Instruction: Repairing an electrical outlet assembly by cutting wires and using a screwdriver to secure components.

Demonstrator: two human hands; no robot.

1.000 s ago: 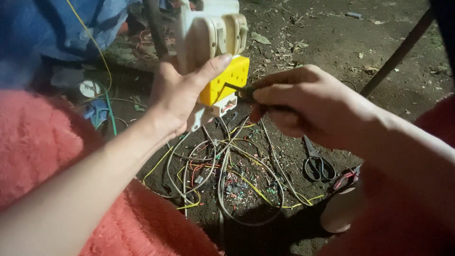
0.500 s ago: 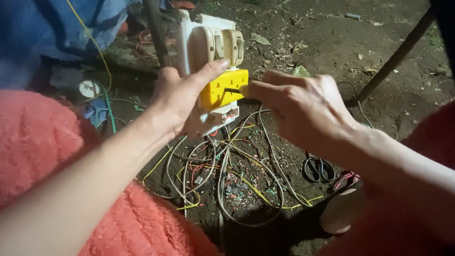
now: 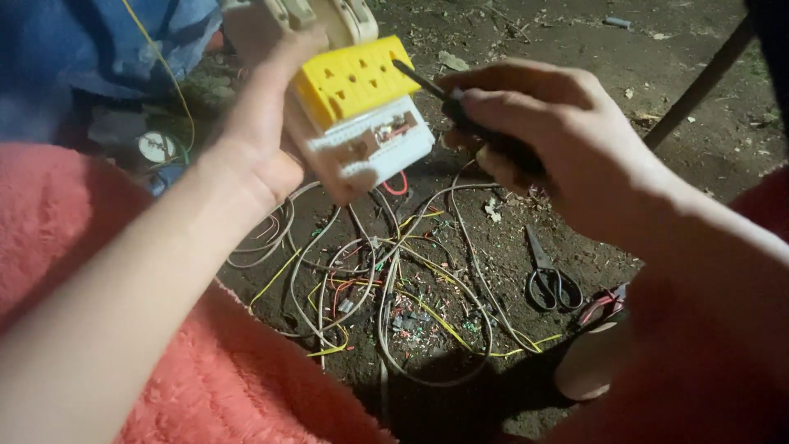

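Two hands: left hand (image 3: 271,140) grips socket block (image 3: 362,103), right hand (image 3: 559,140) screwdriver (image 3: 444,94).

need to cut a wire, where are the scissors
In the head view, the black-handled metal scissors lie on the dirt ground at lower right, beside the tangle of loose wires, below the right hand.

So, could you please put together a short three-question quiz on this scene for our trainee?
1. True or false: the left hand holds the yellow socket block up off the ground.
2. Which tool does the right hand grip? A) scissors B) a screwdriver C) pliers
3. Fill in: the black-handled scissors lie on the dirt ground, to the ____ of the tangle of wires as the picture shows it.

Key: 1 true. 2 B; its tip points at the yellow face. 3 right.
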